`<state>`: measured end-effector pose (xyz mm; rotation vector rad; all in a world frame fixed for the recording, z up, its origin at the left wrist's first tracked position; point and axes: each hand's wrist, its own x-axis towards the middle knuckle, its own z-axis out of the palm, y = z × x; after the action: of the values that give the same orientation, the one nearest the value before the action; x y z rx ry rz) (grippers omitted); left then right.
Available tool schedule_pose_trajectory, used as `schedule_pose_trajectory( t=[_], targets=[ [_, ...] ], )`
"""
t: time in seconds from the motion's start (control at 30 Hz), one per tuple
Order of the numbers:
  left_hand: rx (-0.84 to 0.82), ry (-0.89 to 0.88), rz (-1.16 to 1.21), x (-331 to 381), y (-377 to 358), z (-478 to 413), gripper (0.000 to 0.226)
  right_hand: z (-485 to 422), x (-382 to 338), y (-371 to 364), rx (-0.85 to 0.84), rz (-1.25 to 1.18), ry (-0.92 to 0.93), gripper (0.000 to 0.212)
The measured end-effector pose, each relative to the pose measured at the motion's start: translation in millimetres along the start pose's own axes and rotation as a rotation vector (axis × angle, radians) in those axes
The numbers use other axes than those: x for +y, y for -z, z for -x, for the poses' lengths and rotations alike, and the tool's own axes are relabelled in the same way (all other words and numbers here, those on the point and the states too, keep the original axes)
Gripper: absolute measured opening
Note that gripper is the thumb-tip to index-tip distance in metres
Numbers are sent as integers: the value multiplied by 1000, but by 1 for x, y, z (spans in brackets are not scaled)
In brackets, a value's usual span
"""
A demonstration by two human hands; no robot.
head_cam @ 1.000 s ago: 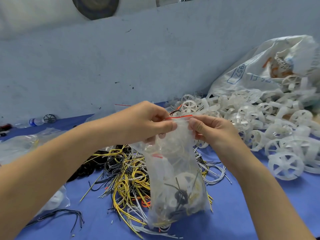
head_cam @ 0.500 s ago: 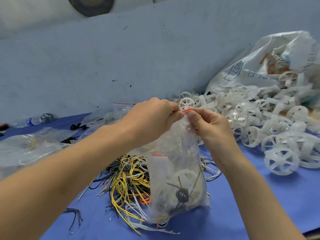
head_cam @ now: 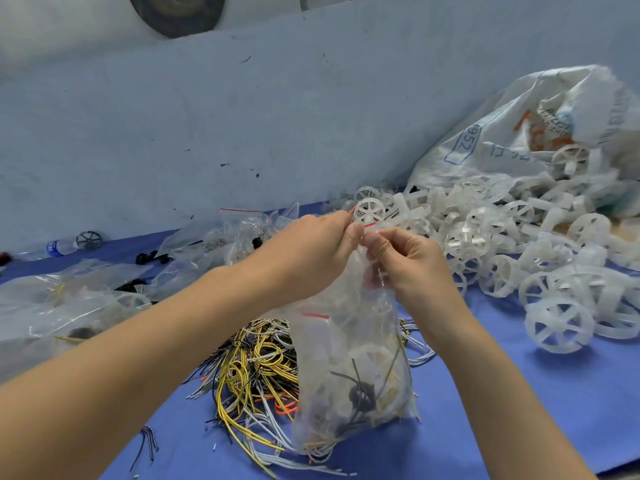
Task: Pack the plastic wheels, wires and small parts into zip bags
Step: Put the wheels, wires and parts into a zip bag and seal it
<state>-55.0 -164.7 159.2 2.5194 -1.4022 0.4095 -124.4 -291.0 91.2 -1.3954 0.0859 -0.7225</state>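
Left hand [head_cam: 311, 251] and right hand [head_cam: 405, 261] both pinch the mouth of the filled zip bag [head_cam: 353, 341]; its black wires [head_cam: 360, 386] might jam the seal.

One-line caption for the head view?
Left hand and right hand pinch the top of a filled zip bag over tangled wires, beside plastic wheels.

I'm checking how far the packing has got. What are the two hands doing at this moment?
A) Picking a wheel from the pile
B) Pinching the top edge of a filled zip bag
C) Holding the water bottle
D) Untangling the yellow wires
B: the left hand and right hand both pinch the red-striped top of the zip bag, which hangs below them.
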Motion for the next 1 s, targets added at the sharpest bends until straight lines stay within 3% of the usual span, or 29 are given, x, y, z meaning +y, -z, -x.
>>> schedule_pose_trajectory(
  t=[0.1,0.27,0.7,1.0],
  targets=[
    [-110,0,83,-3,0,-6,39,1,0,-3,2,-39,2,18],
    [-54,-67,-67,-3,-2,-2,45,0,6,-15,150,76,47,23],
    [-106,-30,-147,-30,9,45,41,-10,10,-2,203,-51,-22,18],
    [0,-107,-87,-48,20,69,34,-14,10,5,252,-41,-26,21]
  ],
)
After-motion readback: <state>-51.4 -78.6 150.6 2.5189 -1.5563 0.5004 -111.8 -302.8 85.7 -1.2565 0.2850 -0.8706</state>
